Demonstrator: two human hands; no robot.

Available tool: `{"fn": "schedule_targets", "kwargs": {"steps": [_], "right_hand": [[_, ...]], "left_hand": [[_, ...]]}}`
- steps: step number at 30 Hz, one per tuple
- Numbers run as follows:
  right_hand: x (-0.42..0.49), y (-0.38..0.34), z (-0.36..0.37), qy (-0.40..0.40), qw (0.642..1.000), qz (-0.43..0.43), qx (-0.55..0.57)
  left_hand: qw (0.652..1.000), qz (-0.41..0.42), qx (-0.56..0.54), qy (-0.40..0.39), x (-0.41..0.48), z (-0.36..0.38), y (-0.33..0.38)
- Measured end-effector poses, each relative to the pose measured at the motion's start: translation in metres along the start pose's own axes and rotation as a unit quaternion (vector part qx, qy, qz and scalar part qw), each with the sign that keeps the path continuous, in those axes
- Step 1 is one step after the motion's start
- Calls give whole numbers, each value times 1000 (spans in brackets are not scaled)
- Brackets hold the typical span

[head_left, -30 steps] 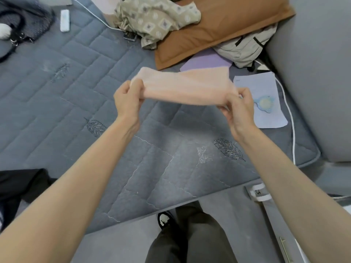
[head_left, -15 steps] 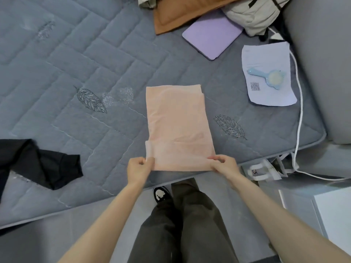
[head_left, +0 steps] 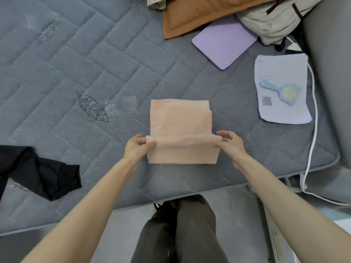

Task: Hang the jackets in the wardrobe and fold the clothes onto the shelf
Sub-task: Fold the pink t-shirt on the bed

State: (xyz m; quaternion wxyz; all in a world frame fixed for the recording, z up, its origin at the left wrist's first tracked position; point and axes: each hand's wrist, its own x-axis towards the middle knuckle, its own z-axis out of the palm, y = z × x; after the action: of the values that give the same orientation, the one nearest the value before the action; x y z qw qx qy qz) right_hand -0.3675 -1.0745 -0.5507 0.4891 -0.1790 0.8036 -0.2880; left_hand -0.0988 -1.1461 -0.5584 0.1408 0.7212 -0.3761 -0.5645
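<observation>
A peach garment (head_left: 180, 120) lies flat on the grey quilted mattress (head_left: 76, 73), near its front edge. My left hand (head_left: 136, 147) pinches the left end of its near fold, and my right hand (head_left: 230, 143) pinches the right end. The near part is lifted and doubled over toward the far part. A black garment (head_left: 38, 173) lies crumpled at the mattress's left front. A beige jacket (head_left: 275, 18) is bunched at the far right, next to a brown pillow (head_left: 199, 14).
A purple tablet case (head_left: 224, 44) and a white paper (head_left: 281, 73) with a blue hairbrush (head_left: 281, 92) lie at the right. A white cable (head_left: 311, 139) runs down the mattress's right edge. A grey wall (head_left: 330, 73) bounds the right. My legs (head_left: 180, 234) stand at the front edge.
A second ago I held the peach garment up in the air; then it lay long on the mattress. Now my hands have lifted its near end and carried it away from me, folding it.
</observation>
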Motion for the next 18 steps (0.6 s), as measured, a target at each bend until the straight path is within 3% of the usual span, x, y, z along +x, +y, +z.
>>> {"fn": "schedule_targets", "kwargs": {"steps": [4, 11, 16, 18], "right_hand": [[36, -27, 5, 6, 996, -73, -42], [96, -53, 20, 39, 996, -77, 26], [119, -57, 29, 84, 994, -59, 40], [117, -50, 35, 103, 990, -93, -7]], "left_hand": [[998, 3, -54, -16, 37, 7, 25], [996, 56, -47, 47, 95, 28, 62], [999, 29, 25, 27, 119, 40, 57], [993, 25, 95, 66, 119, 44, 44]]}}
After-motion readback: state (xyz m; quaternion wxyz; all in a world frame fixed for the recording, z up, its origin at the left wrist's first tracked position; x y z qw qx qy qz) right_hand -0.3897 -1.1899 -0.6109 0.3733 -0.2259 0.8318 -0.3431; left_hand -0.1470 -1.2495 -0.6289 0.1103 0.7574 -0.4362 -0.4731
